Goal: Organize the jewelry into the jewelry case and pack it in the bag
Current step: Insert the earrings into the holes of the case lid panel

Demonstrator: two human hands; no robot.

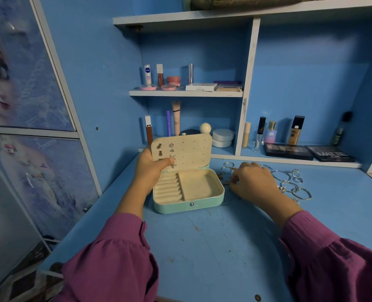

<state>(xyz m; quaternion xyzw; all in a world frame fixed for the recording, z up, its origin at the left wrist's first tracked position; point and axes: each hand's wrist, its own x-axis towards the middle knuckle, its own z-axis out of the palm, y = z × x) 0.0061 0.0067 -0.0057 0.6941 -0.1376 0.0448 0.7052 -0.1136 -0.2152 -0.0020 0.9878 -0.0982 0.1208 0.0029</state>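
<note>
Jewelry case, mint green with a cream lining, stands open on the blue desk at the centre of the head view. Its lid is raised at 12 o'clock of the tray and carries several stud earrings pinned along its left part. The left hand grips the lid's left edge, thumb curled across the front face beside the lowest stud. Ring rolls fill the tray's left compartment; the right compartment holds nothing visible. At 3 o'clock of the case, the right hand rests on the desk with fingers curled down onto small pieces of loose jewelry; whether anything is pinched cannot be told. Silver rings and bangles lie spread beyond that hand, further toward 3 o'clock. Cosmetics line the shelves at 12 o'clock.
</note>
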